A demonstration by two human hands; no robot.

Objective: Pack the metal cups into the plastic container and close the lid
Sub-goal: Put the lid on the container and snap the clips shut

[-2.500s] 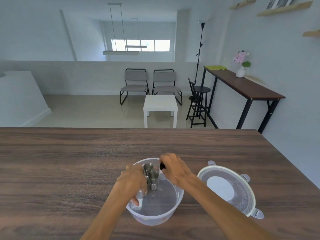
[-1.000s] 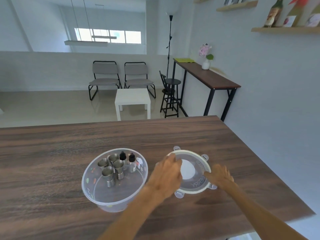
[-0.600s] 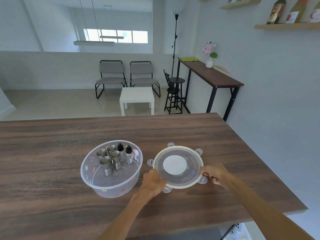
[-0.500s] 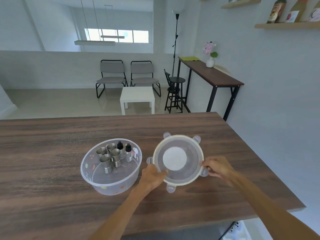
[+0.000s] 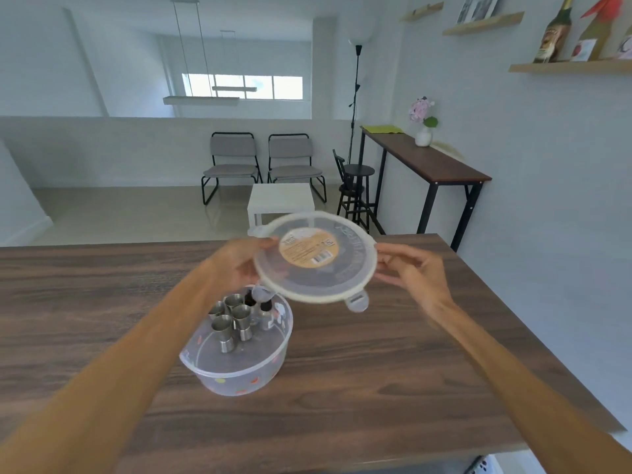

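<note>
Lid (image 5: 316,258) was off the container (image 5: 239,354), held in the air between both hands, above the table (image 5: 376,371) and up and to the right of the container. It was tilted, label side facing the camera; round tan label sat on its upper middle. Locking tabs stuck out at the rim, one at the lower right and one at the upper left.

Left hand (image 5: 239,265) was closed on the lid's left edge, thumb on top near the rim, other fingers under it. Right hand (image 5: 410,268) was at the lid's right edge with fingers bent; fingertips met the rim, but the frame was blurred there, so how firm that grip was I couldn't tell.

Container stood open on the table, below the left hand and forearm. Clear plastic, round, small coloured spots on the wall. Cups (image 5: 232,319) stood upright inside it, bunched at the far side; four showed. Just right of them, also inside, were two small bottles (image 5: 263,311) with dark caps, partly hidden by the lid's lower tab.

Near half of the container floor was bare. The lid's lower-left edge overlapped the container's far rim in the view, but the two were apart, lid well above.
</note>
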